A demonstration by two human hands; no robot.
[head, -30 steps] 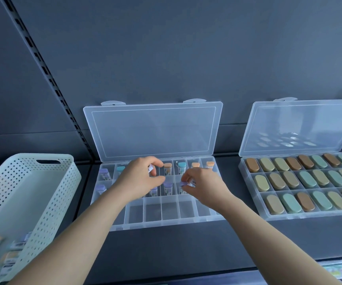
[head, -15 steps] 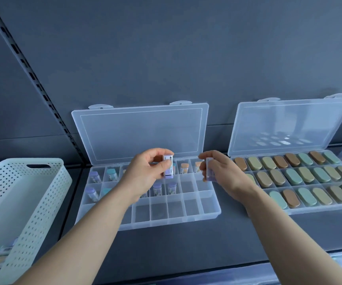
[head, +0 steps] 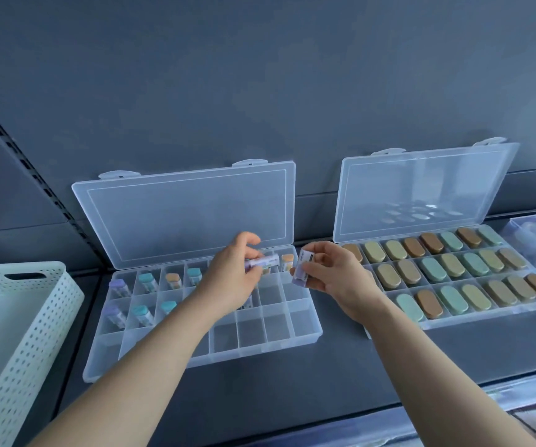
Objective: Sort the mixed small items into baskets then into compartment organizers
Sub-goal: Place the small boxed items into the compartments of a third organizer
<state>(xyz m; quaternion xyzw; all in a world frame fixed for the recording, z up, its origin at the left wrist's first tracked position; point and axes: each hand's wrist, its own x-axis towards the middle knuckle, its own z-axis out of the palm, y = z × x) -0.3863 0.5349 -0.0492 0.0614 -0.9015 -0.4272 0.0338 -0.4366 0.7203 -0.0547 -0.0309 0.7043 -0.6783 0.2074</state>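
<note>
The left hand (head: 231, 280) pinches a purple tube (head: 264, 262) and the right hand (head: 332, 274) pinches another tube (head: 302, 268). Both are over the left organizer (head: 260, 347), probably ready to slot into its vacant right-side compartments.

L hand (head: 231, 279) pinches a purple tube (head: 265, 261), R hand (head: 334, 272) a 2nd tube (head: 302, 267), over an open clear organizer (head: 260, 337). Oval-case organizer (head: 453, 321) lies right of R hand, white basket (head: 18, 317) left of L.
</note>
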